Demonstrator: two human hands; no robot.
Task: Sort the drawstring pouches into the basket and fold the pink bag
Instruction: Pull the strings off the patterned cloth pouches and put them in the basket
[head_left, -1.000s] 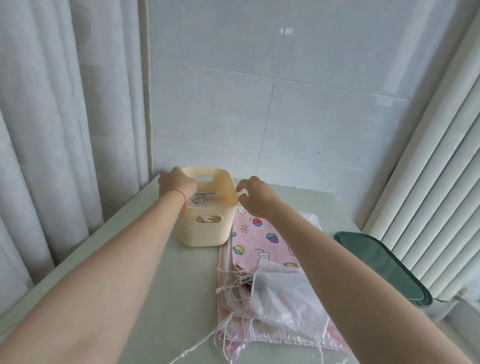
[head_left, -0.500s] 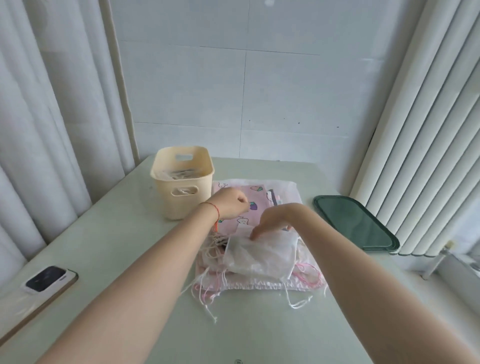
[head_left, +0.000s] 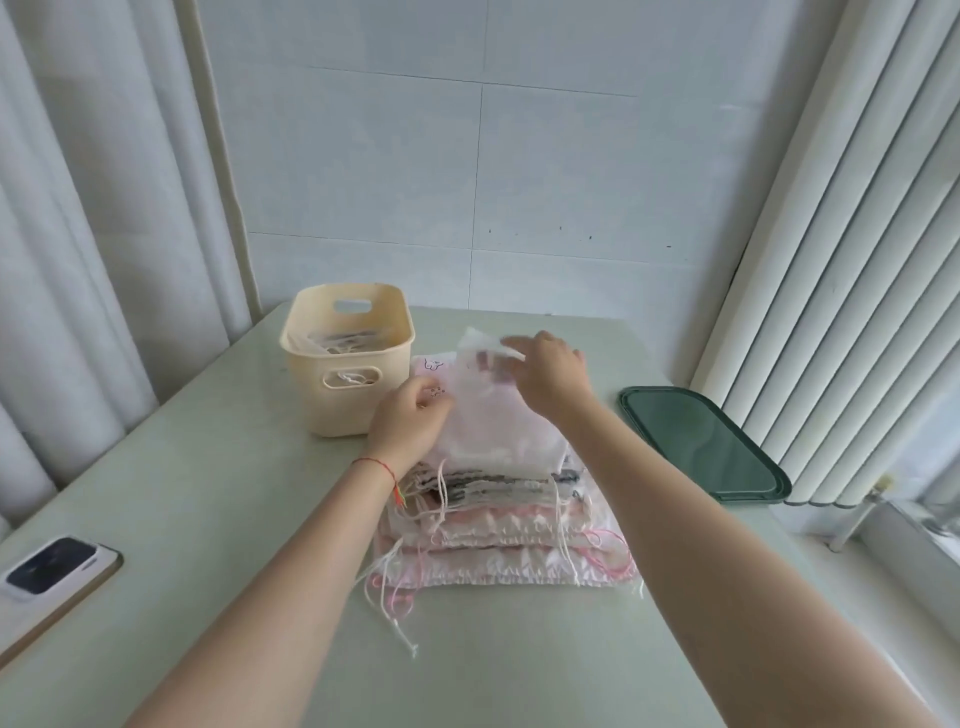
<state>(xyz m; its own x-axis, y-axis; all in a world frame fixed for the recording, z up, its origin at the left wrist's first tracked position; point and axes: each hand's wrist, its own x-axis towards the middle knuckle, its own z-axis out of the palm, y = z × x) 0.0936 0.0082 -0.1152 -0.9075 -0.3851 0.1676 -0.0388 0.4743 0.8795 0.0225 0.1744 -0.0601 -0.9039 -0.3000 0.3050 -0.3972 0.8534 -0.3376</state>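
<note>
Table (head_left: 218, 519), pale green, carries everything. Stacked drawstring pouches (head_left: 498, 499) lie beneath both wrists, on the pink bag (head_left: 519, 569). Left of the left hand's fingers stands the cream basket (head_left: 347, 358), more pouches inside. Right hand (head_left: 550, 379) pinches the top sheer pouch (head_left: 493, 410) by its far edge, lifted. Left hand (head_left: 410, 421), fingers curled, grips that pouch's left edge.
</note>
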